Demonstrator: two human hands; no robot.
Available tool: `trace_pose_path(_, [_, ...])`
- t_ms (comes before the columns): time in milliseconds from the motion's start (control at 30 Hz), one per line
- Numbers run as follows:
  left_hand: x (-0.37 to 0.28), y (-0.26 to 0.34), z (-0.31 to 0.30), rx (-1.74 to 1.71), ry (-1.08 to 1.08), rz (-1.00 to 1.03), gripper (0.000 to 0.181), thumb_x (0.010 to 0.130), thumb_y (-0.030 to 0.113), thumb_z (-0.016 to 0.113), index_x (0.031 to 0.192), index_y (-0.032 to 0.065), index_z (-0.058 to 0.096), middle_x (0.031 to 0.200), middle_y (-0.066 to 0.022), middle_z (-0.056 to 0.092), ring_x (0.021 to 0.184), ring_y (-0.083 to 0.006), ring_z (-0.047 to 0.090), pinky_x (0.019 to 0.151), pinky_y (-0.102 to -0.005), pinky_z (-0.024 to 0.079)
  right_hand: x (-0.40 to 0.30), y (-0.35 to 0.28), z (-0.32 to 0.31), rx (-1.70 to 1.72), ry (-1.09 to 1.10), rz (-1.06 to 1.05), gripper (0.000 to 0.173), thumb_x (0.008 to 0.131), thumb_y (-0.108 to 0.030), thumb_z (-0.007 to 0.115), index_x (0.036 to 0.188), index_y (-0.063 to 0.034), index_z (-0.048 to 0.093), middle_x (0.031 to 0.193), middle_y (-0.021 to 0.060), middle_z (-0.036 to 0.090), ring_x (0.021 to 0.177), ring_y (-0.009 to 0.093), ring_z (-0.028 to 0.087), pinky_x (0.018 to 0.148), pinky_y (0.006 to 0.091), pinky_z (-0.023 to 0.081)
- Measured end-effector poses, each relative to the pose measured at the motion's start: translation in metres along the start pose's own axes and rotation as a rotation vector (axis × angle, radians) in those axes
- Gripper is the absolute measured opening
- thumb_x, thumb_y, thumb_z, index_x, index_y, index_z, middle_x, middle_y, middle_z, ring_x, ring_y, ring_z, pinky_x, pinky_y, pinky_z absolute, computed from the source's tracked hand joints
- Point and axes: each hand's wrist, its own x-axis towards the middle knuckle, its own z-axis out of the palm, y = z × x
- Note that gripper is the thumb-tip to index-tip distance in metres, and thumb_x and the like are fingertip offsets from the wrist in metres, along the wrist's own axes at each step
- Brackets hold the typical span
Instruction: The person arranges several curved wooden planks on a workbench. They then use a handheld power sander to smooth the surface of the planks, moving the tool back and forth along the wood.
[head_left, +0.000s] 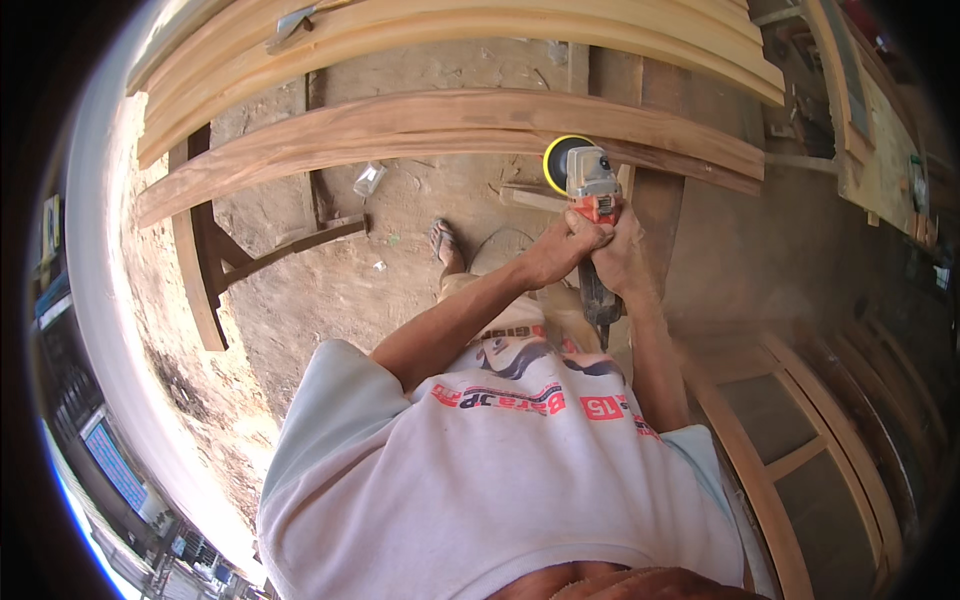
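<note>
Both hands hold an angle grinder (596, 176) fitted with a round, yellow-rimmed sanding pad (561, 161). My left hand (574, 244) wraps the orange-red collar just behind the metal gear head. On the other side, my right hand (624, 251) grips the body, whose dark rear end and cord hang below. The pad stands at the near edge of a long reddish-brown wooden plank (420, 120); whether it touches the wood cannot be made out. The plank spans the view from left to right on wooden supports.
Beyond the plank lie pale, grooved boards (525, 19) with a hand tool (292, 30) on them. A wooden trestle (199, 255) stands at left. On the dirt floor is a clear container (368, 180). A panelled wooden frame (795, 457) leans at lower right, amid dust.
</note>
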Motion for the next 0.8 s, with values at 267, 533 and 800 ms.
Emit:
trace_pose_path(267, [-0.139, 0.048, -0.125, 0.137, 0.105, -0.146, 0.057, 0.107, 0.045, 0.066, 0.142, 0.0002, 0.059, 0.130, -0.0102, 0.068, 0.120, -0.0194, 0.065, 0.104, -0.0388, 0.053, -0.021, -0.086, 0.113, 0.004, -0.181, 0.025, 0.083, 0.085, -0.059, 0.082, 0.126, 0.0095, 0.057, 0.109, 0.0283, 0.075, 0.106, 0.043, 0.074, 0.092, 0.0467, 0.057])
trace_pose_path(533, [-0.149, 0.082, -0.298, 1.654, 0.595, 0.377, 0.108, 0.079, 0.026, 0.092, 0.169, 0.0196, 0.033, 0.171, -0.0191, 0.033, 0.158, -0.0436, 0.029, 0.127, -0.0579, 0.029, -0.080, -0.082, 0.079, 0.174, 0.150, 0.062, 0.051, 0.093, -0.029, 0.082, 0.124, 0.0044, 0.060, 0.102, 0.0114, 0.074, 0.089, 0.018, 0.071, 0.082, 0.0358, 0.057])
trace_pose_path(800, [-0.109, 0.080, -0.377, 2.030, 0.513, 0.560, 0.112, 0.071, -0.002, 0.079, 0.170, 0.0270, 0.033, 0.162, -0.0200, 0.043, 0.148, -0.0442, 0.042, 0.123, -0.0603, 0.031, -0.134, -0.038, 0.051, 0.327, 0.441, 0.108, 0.048, 0.094, -0.028, 0.082, 0.126, 0.0017, 0.062, 0.109, 0.0068, 0.069, 0.096, 0.013, 0.064, 0.087, 0.0317, 0.055])
